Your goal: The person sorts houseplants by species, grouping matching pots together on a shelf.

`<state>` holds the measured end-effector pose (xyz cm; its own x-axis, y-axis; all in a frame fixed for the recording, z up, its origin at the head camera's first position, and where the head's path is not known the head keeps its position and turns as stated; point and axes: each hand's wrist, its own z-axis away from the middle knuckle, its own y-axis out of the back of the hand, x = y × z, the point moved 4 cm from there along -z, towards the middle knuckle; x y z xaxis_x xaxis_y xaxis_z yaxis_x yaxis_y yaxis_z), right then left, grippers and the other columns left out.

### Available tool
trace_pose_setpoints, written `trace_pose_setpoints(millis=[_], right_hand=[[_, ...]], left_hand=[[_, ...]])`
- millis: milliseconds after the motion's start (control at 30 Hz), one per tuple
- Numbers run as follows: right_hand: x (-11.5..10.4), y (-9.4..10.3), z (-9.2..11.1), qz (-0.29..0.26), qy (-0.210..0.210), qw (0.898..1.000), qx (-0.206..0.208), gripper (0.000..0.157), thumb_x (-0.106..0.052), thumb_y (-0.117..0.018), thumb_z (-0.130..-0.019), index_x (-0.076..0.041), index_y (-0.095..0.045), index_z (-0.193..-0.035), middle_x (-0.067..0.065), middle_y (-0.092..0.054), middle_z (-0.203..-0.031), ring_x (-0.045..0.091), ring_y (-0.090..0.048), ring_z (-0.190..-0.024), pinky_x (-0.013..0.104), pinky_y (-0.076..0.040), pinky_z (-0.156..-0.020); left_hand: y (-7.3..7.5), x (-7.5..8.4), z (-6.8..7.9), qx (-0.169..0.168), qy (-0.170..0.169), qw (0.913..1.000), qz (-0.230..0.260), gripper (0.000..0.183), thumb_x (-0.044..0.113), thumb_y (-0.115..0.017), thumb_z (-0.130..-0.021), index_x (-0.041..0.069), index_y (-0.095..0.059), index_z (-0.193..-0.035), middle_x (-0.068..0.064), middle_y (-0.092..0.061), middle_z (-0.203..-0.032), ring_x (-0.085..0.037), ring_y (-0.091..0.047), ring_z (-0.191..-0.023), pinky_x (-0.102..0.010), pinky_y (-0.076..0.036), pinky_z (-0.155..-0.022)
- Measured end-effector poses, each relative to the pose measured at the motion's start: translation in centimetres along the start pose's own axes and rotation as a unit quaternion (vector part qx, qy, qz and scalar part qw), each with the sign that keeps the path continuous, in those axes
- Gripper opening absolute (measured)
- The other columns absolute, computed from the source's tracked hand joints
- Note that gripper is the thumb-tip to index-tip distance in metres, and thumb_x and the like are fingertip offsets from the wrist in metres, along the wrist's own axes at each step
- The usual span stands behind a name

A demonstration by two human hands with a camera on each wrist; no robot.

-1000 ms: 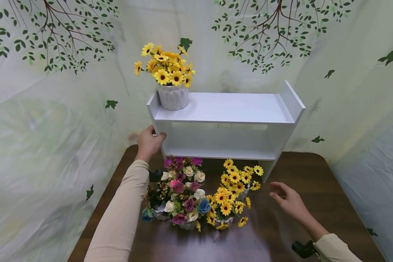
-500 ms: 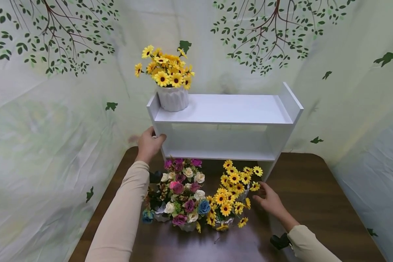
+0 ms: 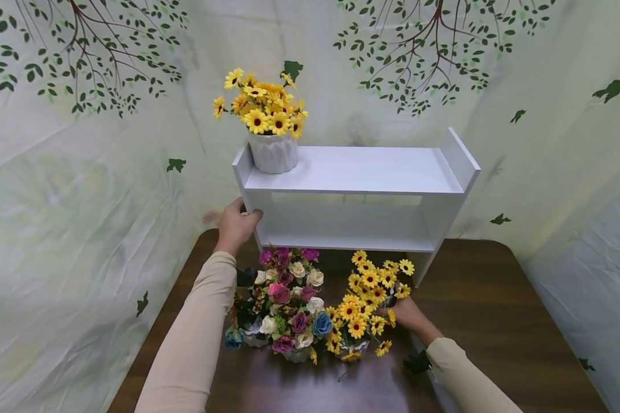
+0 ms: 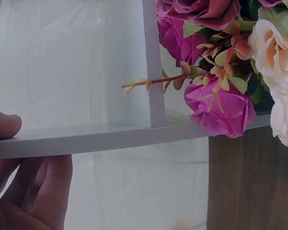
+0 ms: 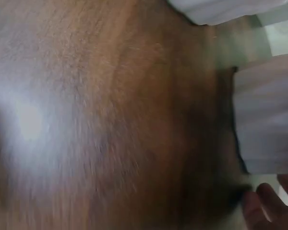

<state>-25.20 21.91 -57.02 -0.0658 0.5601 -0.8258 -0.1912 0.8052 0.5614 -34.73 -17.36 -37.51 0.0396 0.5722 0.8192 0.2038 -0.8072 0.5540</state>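
My left hand (image 3: 235, 226) pinches the left side panel of a white two-tier shelf (image 3: 351, 221), thumb (image 4: 4, 125) on one face and fingers on the other. Low on the right, my right hand (image 3: 413, 318) is at the rear pot of yellow daisy-like flowers (image 3: 370, 280), its fingers partly hidden by blooms. The right wrist view has that white flowerpot (image 5: 266, 117) between fingertips (image 5: 266, 203) below and a sliver of thumb at the frame's edge. Another pot of yellow flowers (image 3: 356, 328) stands just in front of it.
One white pot of yellow flowers (image 3: 274, 154) sits at the left end of the top shelf. Potted roses (image 3: 289, 310) in purple, cream and blue crowd the brown table (image 3: 496, 321) before the shelf. A leaf-printed cloth (image 3: 108, 189) hangs behind.
My right hand has moved left from beside the table's right part to the rear yellow flowerpot, its fingers now around it. The left hand keeps its hold on the shelf.
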Motion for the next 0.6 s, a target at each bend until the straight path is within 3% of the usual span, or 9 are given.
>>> trace_pose_setpoints(millis=[100, 167, 200, 233, 300, 400, 467, 533, 600], right_hand=[[0.3, -0.6, 0.0, 0.015, -0.039, 0.999, -0.002, 0.109, -0.023, -0.076, -0.083, 0.020, -0.001, -0.150, 0.028, -0.068, -0.101, 0.030, -0.066, -0.085, 0.037, -0.052, -0.079], [0.4, -0.9, 0.2, 0.008, -0.053, 0.999, -0.007, 0.108, -0.020, -0.074, -0.084, 0.025, 0.003, -0.145, 0.014, -0.066, -0.072, 0.017, -0.056, -0.061, 0.029, -0.046, -0.064], [0.4, -1.1, 0.2, -0.005, -0.057, 0.998, -0.007, 0.099, -0.017, -0.072, -0.085, 0.028, -0.006, -0.144, 0.006, -0.059, -0.062, 0.011, -0.048, -0.054, 0.026, -0.041, -0.061], [0.4, -1.3, 0.2, -0.010, -0.056, 0.998, -0.005, 0.091, -0.015, -0.072, -0.085, 0.028, -0.016, -0.143, 0.000, -0.058, -0.062, 0.007, -0.046, -0.054, 0.024, -0.040, -0.060], [0.2, -1.5, 0.3, -0.026, -0.055, 0.998, -0.003, 0.086, -0.012, -0.071, -0.085, 0.029, -0.020, -0.141, -0.005, -0.058, -0.062, 0.004, -0.045, -0.052, 0.023, -0.040, -0.060], [0.0, -1.7, 0.3, -0.040, -0.054, 0.998, 0.002, 0.056, -0.010, -0.070, -0.086, 0.028, -0.048, -0.121, -0.006, -0.056, -0.060, 0.005, -0.043, -0.052, 0.023, -0.039, -0.058], [-0.1, -1.8, 0.3, -0.048, -0.062, 0.997, 0.004, 0.047, -0.010, -0.070, -0.086, 0.024, -0.056, -0.115, -0.005, -0.056, -0.059, 0.006, -0.043, -0.051, 0.024, -0.039, -0.057], [-0.1, -1.8, 0.3, -0.052, -0.064, 0.997, 0.009, 0.029, -0.010, -0.070, -0.085, 0.017, -0.064, -0.092, -0.005, -0.056, -0.061, 0.006, -0.044, -0.053, 0.023, -0.039, -0.057], [-0.1, -1.9, 0.3, -0.052, -0.059, 0.997, 0.013, 0.031, -0.010, -0.069, -0.085, 0.018, -0.062, -0.094, -0.006, -0.054, -0.059, 0.005, -0.043, -0.051, 0.023, -0.039, -0.056]], left_hand=[[0.0, 0.0, 0.1, 0.002, -0.003, 1.0000, 0.004, 0.048, 0.021, -0.059, -0.090, 0.002, -0.058, -0.134, -0.023, -0.063, -0.132, -0.041, -0.062, -0.118, -0.052, -0.054, -0.096], [-0.1, -0.1, 0.3, 0.002, -0.003, 1.0000, 0.001, 0.048, 0.021, -0.059, -0.090, 0.002, -0.058, -0.133, -0.023, -0.064, -0.131, -0.041, -0.063, -0.117, -0.052, -0.054, -0.096], [-0.1, -0.2, 0.3, 0.002, -0.002, 1.0000, 0.000, 0.048, 0.021, -0.059, -0.090, 0.002, -0.058, -0.134, -0.023, -0.064, -0.131, -0.041, -0.063, -0.117, -0.052, -0.054, -0.096], [-0.1, -0.2, 0.4, 0.003, 0.000, 1.0000, 0.000, 0.048, 0.021, -0.059, -0.090, 0.002, -0.059, -0.133, -0.023, -0.064, -0.131, -0.041, -0.063, -0.116, -0.052, -0.054, -0.096], [-0.1, -0.3, 0.5, 0.005, 0.003, 1.0000, 0.000, 0.047, 0.021, -0.059, -0.089, 0.002, -0.059, -0.133, -0.023, -0.064, -0.130, -0.041, -0.063, -0.116, -0.052, -0.054, -0.095], [0.0, -0.4, 0.6, 0.006, 0.008, 0.9999, 0.003, 0.047, 0.022, -0.059, -0.089, 0.003, -0.059, -0.133, -0.022, -0.064, -0.131, -0.041, -0.063, -0.116, -0.052, -0.054, -0.096], [0.1, -0.4, 0.6, 0.006, 0.008, 0.9999, 0.003, 0.048, 0.022, -0.059, -0.090, 0.003, -0.059, -0.133, -0.022, -0.063, -0.132, -0.041, -0.063, -0.117, -0.052, -0.054, -0.096], [0.2, -0.4, 0.6, 0.005, 0.009, 0.9999, 0.000, 0.048, 0.022, -0.059, -0.090, 0.003, -0.058, -0.134, -0.022, -0.063, -0.132, -0.041, -0.063, -0.117, -0.052, -0.054, -0.096], [0.2, -0.4, 0.6, 0.005, 0.010, 0.9999, -0.001, 0.048, 0.022, -0.058, -0.090, 0.003, -0.058, -0.134, -0.022, -0.063, -0.133, -0.041, -0.062, -0.118, -0.053, -0.053, -0.097]])
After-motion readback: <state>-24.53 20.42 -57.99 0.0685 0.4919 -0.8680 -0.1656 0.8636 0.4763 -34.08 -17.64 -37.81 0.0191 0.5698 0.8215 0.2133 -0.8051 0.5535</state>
